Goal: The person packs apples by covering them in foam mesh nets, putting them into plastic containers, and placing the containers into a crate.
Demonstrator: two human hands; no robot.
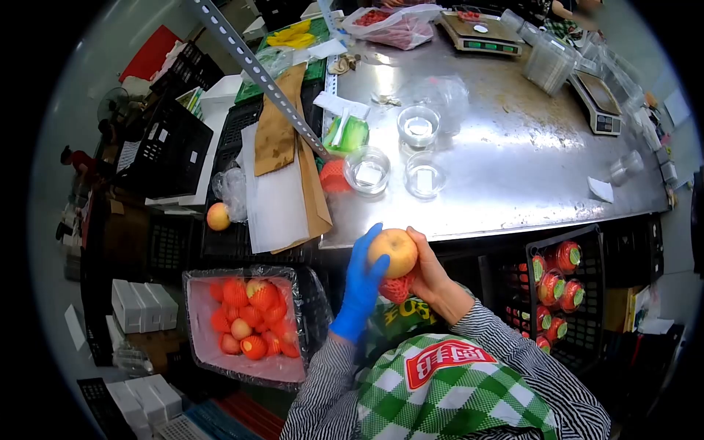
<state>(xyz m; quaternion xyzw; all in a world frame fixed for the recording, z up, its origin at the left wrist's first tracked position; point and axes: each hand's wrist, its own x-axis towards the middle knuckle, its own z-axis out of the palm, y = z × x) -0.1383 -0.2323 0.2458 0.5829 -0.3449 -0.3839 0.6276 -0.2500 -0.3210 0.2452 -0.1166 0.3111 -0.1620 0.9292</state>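
A yellowish apple is held between both hands just in front of the table's near edge. My left hand, in a blue glove, wraps the apple's left side with fingers closed on it. Bare, my right hand grips the apple from the right. A red foam net sleeve hangs below the fruit, against the right hand's fingers; how far it covers the apple's underside is hidden. Ahead on the metal table stand clear round plastic tubs, each with a white label inside.
On the left, a lined crate holds several apples, many in red foam nets. A black crate at right holds packed tubs of fruit. Scales and clear containers stand farther back. A slotted metal post slants over cardboard.
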